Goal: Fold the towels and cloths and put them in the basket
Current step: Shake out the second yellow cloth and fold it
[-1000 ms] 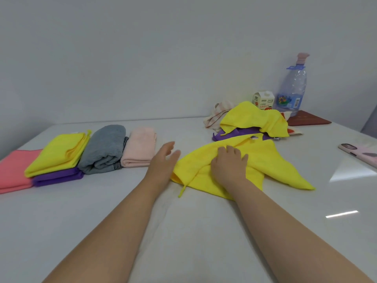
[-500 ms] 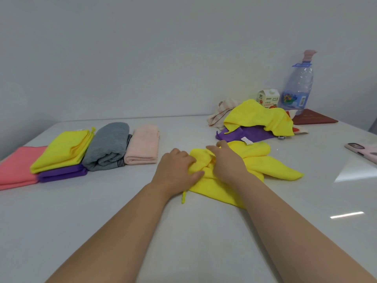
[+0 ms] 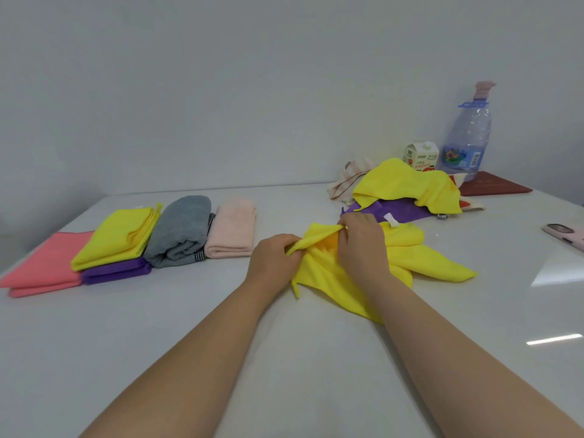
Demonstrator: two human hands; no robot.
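White table [image 3: 284, 368] fills the lower view, with a plain wall behind it.

Your forearms reach in from the near edge and both hands meet on the loose yellow cloth [image 3: 436, 267], which lies crumpled on the table right of centre. One corner trails off to the right.

Your left hand [image 3: 273, 259] has its fingers curled and pinches the cloth's raised far edge at its left end. Your right hand [image 3: 363, 245] is knuckles up, fingers curled down and pressed together, pinching the same edge just beside the left hand. The fold of cloth between them stands lifted off the table.

Far left is a row of folded pieces:
- a coral cloth [image 3: 41, 270], flat, at the outer end
- a folded yellow cloth [image 3: 120, 235] stacked on a purple folded cloth [image 3: 117, 272]
- a grey towel [image 3: 180, 229], touching a pale pink towel [image 3: 232, 230] on its right

Behind your hands is an unfolded heap: a second yellow cloth [image 3: 407, 188] draped over a purple cloth [image 3: 401, 210], with a striped cloth [image 3: 347, 178] at the back left.

Far right corner: a clear water bottle [image 3: 467, 143], upright, and a dark red book [image 3: 493, 188] lying flat beside it. A small carton [image 3: 422, 156] stands left of the bottle. A pink phone [image 3: 565, 235] lies at the right edge, partly cut off.

A small white tag [image 3: 392, 221] shows where purple meets yellow; you cannot tell which cloth it belongs to.
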